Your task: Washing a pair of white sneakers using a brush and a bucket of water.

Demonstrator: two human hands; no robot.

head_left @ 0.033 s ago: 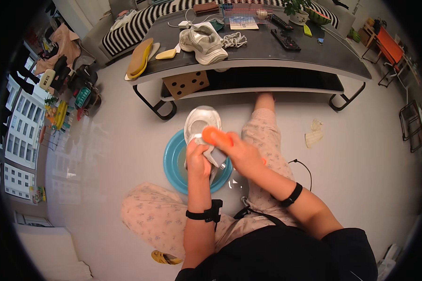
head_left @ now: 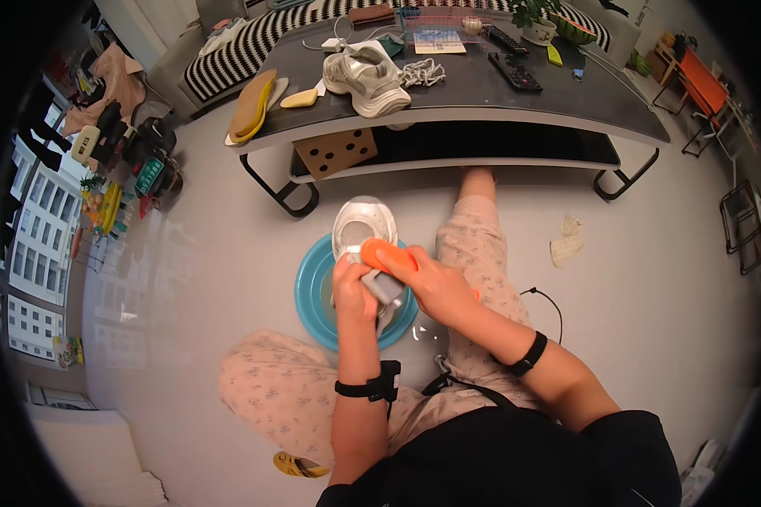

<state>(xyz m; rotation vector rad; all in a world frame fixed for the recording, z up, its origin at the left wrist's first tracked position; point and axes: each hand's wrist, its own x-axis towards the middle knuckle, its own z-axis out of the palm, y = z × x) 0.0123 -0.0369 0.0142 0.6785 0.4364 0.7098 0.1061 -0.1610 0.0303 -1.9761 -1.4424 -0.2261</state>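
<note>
Above a blue plastic basin (head_left: 309,296), a white and grey sneaker (head_left: 366,218) points its toe away from me. My left hand (head_left: 355,294) is closed around the sneaker's side, near its middle. In my right hand (head_left: 440,283) is an orange brush (head_left: 387,255), held against the top of the sneaker around the tongue. The brush's underside is hidden. Much of the basin's inside is covered by the sneaker and my hands.
Ahead stands a dark low table (head_left: 473,89) bearing another sneaker (head_left: 366,80), insoles (head_left: 256,106), white laces (head_left: 423,73) and remote controls (head_left: 513,72). My legs flank the basin. Crumpled pale gloves (head_left: 568,242) and a black cable (head_left: 554,308) lie on the floor at right.
My right hand has drawn the orange brush slightly left and toward me along the sneaker. The sneaker's toe has dipped a little closer to me.
</note>
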